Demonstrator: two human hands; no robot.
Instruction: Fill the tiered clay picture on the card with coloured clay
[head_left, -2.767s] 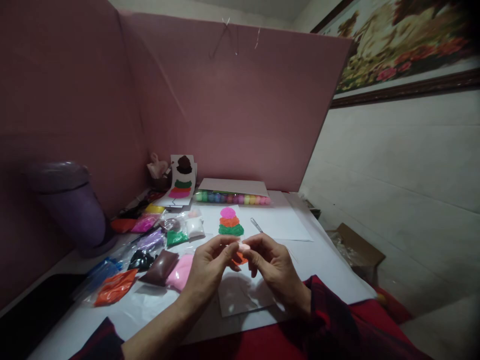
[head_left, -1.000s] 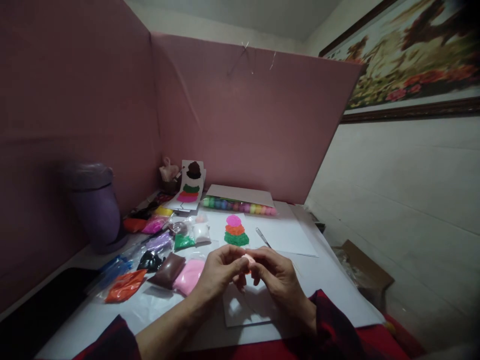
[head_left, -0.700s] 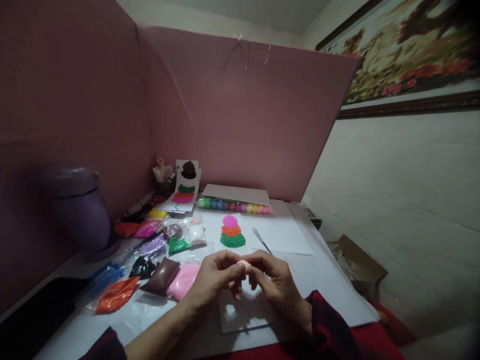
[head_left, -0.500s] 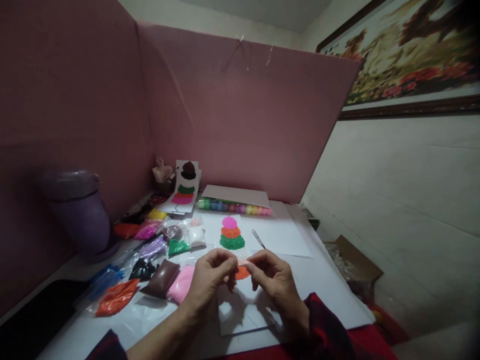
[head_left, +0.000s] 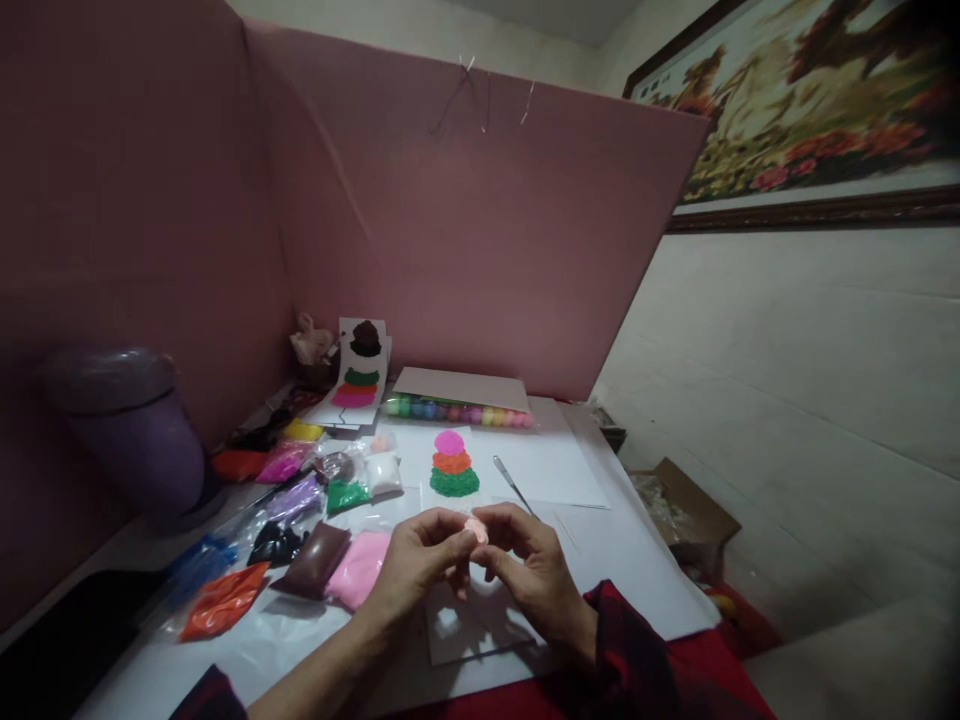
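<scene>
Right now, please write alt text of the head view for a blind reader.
The left hand and right hand pinch a small pale-pink lump over a white sheet. Beyond lie a metal tool and pink, orange and green patches on paper; colourful bags lie at the left.

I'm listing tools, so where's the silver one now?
In the head view, the silver tool lies slightly right of center, just beyond the right hand and right of the pink-orange-green shape.

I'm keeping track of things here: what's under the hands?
A white card lies below the left hand and right hand, which pinch a pink lump. They hide the card's far part from view.
</scene>
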